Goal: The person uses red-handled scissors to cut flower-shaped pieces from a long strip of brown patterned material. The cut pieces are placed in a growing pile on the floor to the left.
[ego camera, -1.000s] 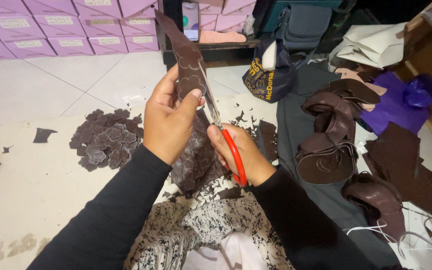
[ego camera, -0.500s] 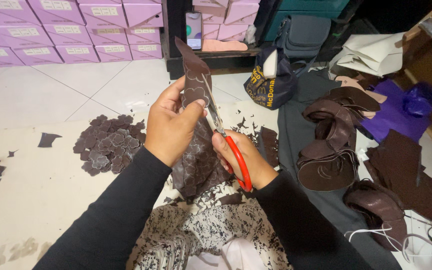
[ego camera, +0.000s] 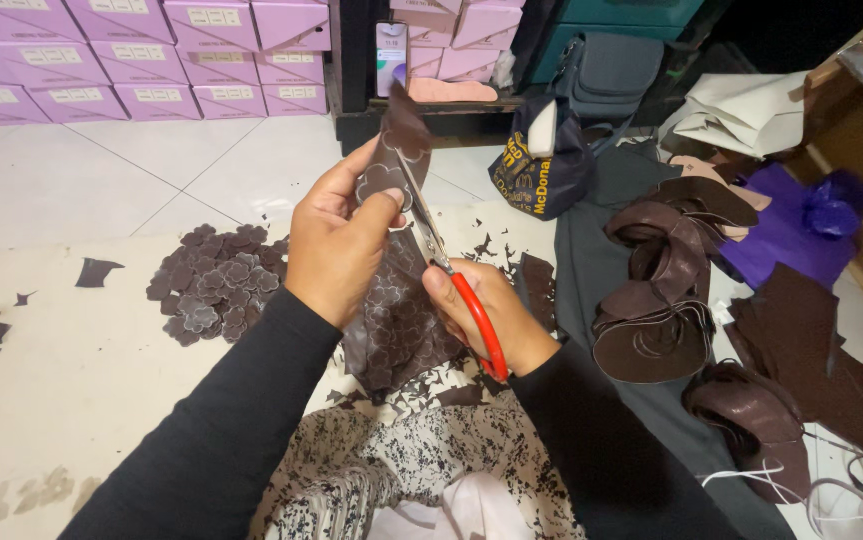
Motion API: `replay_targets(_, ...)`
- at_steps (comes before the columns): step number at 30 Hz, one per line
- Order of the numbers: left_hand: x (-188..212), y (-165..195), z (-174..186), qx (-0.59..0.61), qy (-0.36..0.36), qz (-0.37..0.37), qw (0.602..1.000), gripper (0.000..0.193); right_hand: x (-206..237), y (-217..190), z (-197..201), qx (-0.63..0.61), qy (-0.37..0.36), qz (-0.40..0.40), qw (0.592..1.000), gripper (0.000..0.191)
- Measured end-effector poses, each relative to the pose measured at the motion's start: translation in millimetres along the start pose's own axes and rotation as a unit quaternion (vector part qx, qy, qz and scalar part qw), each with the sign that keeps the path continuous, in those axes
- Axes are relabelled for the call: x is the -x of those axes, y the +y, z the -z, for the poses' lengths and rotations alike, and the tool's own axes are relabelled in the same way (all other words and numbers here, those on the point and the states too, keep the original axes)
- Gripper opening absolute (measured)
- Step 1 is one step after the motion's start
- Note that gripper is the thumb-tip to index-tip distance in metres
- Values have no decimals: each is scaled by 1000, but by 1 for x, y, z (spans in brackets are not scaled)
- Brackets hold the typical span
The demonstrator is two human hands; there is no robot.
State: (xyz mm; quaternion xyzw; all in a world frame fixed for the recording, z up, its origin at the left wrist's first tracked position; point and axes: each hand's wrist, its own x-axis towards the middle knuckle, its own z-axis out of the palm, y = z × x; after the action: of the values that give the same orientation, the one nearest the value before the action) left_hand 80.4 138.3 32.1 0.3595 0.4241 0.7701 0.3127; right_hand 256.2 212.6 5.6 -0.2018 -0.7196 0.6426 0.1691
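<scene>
Scissors [ego camera: 452, 275] against dark, perhaps leathery sheet [ego camera: 399, 300]

White tiled floor [ego camera: 102, 180], stacked lilac boxes [ego camera: 152, 60], dark shelf [ego camera: 352, 60]

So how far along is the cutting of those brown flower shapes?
Done: a pile of cut flower pieces lies on the floor. In hand: the left hand holds up the brown sheet while the right hand works the red-handled scissors. Left: many outlined shapes remain uncut on the sheet.

The scissors [ego camera: 452, 275] have cut farther up the brown leather sheet [ego camera: 397, 300], whose top strip now looks shorter.
</scene>
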Motion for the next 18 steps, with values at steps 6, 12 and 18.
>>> replay_targets(6,-1,2,2,-51,-14,-27,998,51,0,-3,0,25,14,-4,1000,46)
replay_targets(12,2,-1,-2,-46,-23,-35,998,53,-1,-1,0,44,18,6,999,48)
replay_targets(18,1,2,1,-52,-15,-20,998,55,0,0,6,34,9,-13,999,47)
